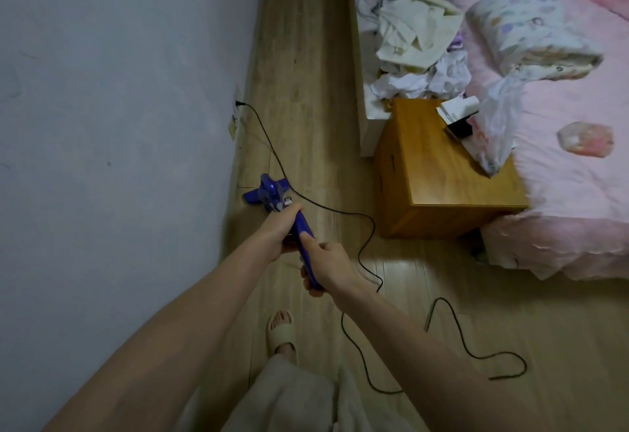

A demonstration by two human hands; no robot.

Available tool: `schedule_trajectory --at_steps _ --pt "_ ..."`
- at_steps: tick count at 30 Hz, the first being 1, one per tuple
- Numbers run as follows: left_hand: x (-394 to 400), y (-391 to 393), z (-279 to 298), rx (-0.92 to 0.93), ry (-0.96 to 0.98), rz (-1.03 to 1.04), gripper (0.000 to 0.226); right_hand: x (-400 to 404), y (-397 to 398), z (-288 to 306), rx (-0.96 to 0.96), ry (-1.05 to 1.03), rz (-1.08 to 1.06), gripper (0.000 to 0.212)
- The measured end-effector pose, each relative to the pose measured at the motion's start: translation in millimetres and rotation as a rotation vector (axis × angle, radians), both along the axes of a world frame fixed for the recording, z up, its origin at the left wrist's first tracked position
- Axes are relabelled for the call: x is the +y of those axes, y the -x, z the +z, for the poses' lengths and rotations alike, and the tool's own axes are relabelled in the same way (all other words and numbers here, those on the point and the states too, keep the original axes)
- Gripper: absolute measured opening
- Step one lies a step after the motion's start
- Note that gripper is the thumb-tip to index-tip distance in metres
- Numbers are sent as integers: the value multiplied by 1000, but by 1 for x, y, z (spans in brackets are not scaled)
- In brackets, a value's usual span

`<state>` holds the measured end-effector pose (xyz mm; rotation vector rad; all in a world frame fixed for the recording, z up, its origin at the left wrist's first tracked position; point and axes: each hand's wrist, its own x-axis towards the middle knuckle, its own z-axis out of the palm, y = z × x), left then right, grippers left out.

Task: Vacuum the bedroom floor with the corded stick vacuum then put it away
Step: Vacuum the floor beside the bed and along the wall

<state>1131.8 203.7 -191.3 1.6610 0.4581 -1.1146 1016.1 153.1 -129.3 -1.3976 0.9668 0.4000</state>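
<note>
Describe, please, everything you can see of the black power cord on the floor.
The power cord is thin, black and slack. Its plug sits at the base of the wall, by the floor. From there it runs across the wooden floor, passes the purple vacuum, curves near the wooden nightstand, passes behind the right hand and trails in loose loops across the floor to the right. Where it joins the vacuum cannot be seen.
</note>
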Motion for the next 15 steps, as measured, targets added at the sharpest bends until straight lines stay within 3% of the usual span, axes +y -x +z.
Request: schedule_trajectory --at_steps 7,10,15 --pt "-4 -73 1 75 76 39 65 -2 -73 7 41 6 -49 46" --pt "-10 -89 8 43 85 74 44 -11 -91 12 36 39 -44 46" --pt "-17 -96 14 27 104 95 38 -21 -96 22 26 42 -20 41"
